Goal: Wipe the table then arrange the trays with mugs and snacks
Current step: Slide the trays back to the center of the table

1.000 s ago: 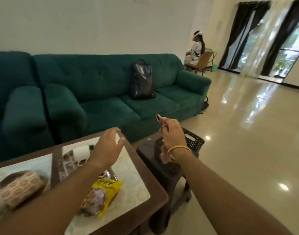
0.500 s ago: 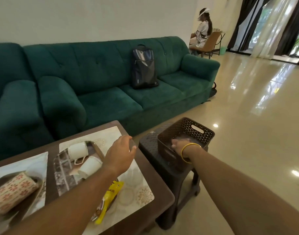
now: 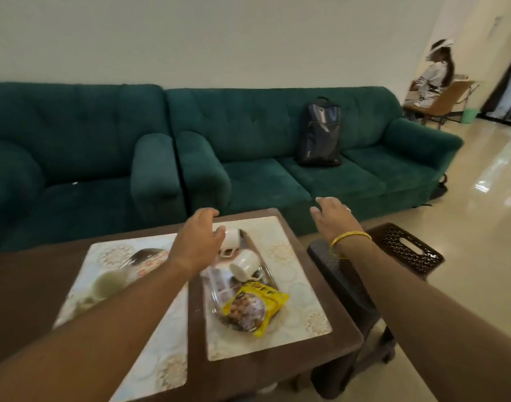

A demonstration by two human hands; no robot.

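A brown table (image 3: 321,348) with pale patterned insets holds a shiny tray (image 3: 219,288). On that tray lie two white mugs on their sides, one (image 3: 232,237) behind the other (image 3: 245,266), and a yellow snack packet (image 3: 255,307). My left hand (image 3: 197,237) hovers over the tray's far end, fingers apart, beside the rear mug. My right hand (image 3: 332,217), with a yellow bangle, is open in the air past the table's right corner. A second tray (image 3: 141,255) at the left holds a patterned packet (image 3: 149,262) and a pale mug (image 3: 109,284), blurred.
A dark stool (image 3: 350,288) carrying a brown woven basket (image 3: 408,250) stands right of the table. A green sofa (image 3: 248,146) with a dark backpack (image 3: 319,132) runs behind. A seated person (image 3: 434,74) is far right on a glossy floor.
My right hand has come up out of the basket and moved left, now empty and open. The view swung left onto the table. My left hand stays over the tray.
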